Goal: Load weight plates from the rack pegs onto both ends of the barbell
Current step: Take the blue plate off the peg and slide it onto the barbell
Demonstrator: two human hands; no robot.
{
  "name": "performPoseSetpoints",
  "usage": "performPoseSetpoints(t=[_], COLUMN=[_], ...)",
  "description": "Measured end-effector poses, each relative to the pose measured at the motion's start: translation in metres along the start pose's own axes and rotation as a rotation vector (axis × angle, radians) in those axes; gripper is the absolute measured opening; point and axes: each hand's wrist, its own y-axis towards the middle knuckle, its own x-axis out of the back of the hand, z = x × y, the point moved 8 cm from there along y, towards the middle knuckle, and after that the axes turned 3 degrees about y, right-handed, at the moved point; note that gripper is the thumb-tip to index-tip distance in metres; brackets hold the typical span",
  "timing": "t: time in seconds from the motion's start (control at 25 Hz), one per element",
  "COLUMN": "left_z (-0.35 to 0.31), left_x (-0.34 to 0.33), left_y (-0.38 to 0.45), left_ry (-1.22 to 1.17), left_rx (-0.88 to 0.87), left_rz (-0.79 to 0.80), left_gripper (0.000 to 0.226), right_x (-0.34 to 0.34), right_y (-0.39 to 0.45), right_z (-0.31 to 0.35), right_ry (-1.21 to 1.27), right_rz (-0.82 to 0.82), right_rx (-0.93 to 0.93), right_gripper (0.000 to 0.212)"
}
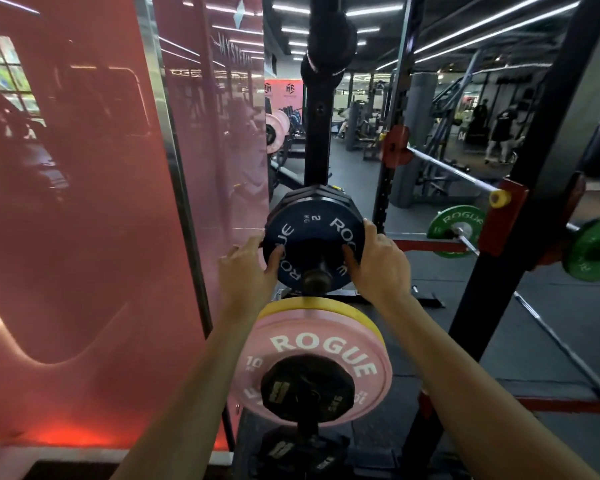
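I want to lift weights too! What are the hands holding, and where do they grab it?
Both hands hold the blue plate, which sits on its peg: the left hand grips its left edge, the right hand its right edge.

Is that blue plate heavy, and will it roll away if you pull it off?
Probably light: the blue plate is marked 2 kg and looks small beside the pink plate marked 10. It looks stiff. Being round, it might roll if set on edge, but the left hand and right hand grip both sides.
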Motion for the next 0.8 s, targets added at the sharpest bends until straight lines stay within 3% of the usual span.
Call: performPoseSetpoints(t=[0.4, 0.8], left_z=[-0.001, 0.009], left_x=[0.006, 0.011], left_y=[-0.004, -0.016], left_ry=[-0.184, -0.263], left_rx=[0.0, 0.058], left_rz=[-0.015, 0.137], left_gripper=[0.029, 0.039], right_x=[0.0, 0.031], right_y=[-0.012, -0.032], right_z=[0.012, 0.003], right_ry=[-0.018, 0.176], right_rz=[-0.033, -0.055], right_rx=[-0.083, -0.07], right_gripper=[0.061, 0.042])
